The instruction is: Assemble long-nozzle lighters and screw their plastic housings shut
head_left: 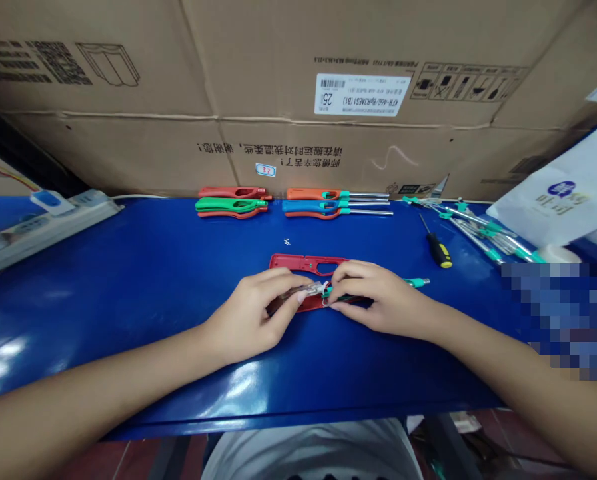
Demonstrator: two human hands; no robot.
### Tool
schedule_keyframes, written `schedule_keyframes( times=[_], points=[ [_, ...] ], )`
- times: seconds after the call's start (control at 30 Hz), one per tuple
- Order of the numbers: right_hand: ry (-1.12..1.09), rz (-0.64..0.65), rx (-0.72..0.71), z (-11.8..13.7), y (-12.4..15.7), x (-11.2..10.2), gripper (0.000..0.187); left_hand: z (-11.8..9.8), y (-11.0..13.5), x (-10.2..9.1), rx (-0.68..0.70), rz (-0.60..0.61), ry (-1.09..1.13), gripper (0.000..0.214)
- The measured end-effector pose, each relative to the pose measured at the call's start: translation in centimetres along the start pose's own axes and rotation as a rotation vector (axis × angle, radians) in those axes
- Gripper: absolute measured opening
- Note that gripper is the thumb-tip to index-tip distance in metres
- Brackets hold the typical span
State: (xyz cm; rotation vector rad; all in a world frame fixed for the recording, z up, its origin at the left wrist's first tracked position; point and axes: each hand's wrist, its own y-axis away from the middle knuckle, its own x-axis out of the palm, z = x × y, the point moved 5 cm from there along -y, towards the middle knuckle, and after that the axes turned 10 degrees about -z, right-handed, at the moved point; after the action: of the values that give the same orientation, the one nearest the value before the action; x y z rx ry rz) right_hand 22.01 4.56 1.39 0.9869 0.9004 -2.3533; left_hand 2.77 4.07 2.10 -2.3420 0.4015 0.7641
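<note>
A clear plastic fuel tank (312, 289) is pinched between the thumb and fingers of my left hand (258, 310). Beneath it lies an opened red lighter handle half (309, 305), partly covered by both hands. My right hand (378, 297) has its fingertips closed on the lighter's inner parts, by a teal piece (327, 292) and thin wires; what exactly they grip is hidden. A rod with a teal end (418, 283) sticks out to the right past that hand. Just behind, the matching red handle half (296, 262) lies inner side up.
Coloured lighter handles (231, 205) and lighters with metal rods (338, 205) line the back by a cardboard box (258, 87). A yellow-black screwdriver (438, 250), loose rods (478, 230) and a white bag (553, 187) are at right. A power strip (53, 223) stands left.
</note>
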Motion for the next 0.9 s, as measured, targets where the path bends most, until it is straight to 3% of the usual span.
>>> schedule_keyframes(
  times=[0.13,0.27,0.37,0.57,0.77,0.9],
  points=[
    [-0.146,-0.080,0.236,-0.5,0.1,-0.6,0.005,0.2,0.0,0.1,-0.026,0.015,-0.035,0.024],
    [-0.373,-0.006,0.577,-1.5,0.6,-0.2,0.015,0.6,-0.2,0.4,-0.021,0.039,-0.024,0.026],
    [-0.531,0.024,0.717,-2.0,0.7,0.0,0.025,0.7,-0.3,0.5,0.009,0.048,-0.016,0.026],
    [-0.630,0.000,0.772,-2.3,0.2,-0.3,0.040,0.8,-0.3,0.5,0.083,0.042,-0.011,0.027],
    [-0.583,0.036,0.751,-2.3,0.3,-0.8,0.035,1.0,-0.2,0.7,0.115,0.039,-0.030,0.026],
    [-0.485,0.075,0.648,-2.2,0.4,-1.0,0.027,1.0,-0.2,0.8,0.130,0.046,-0.037,0.026]
  ],
)
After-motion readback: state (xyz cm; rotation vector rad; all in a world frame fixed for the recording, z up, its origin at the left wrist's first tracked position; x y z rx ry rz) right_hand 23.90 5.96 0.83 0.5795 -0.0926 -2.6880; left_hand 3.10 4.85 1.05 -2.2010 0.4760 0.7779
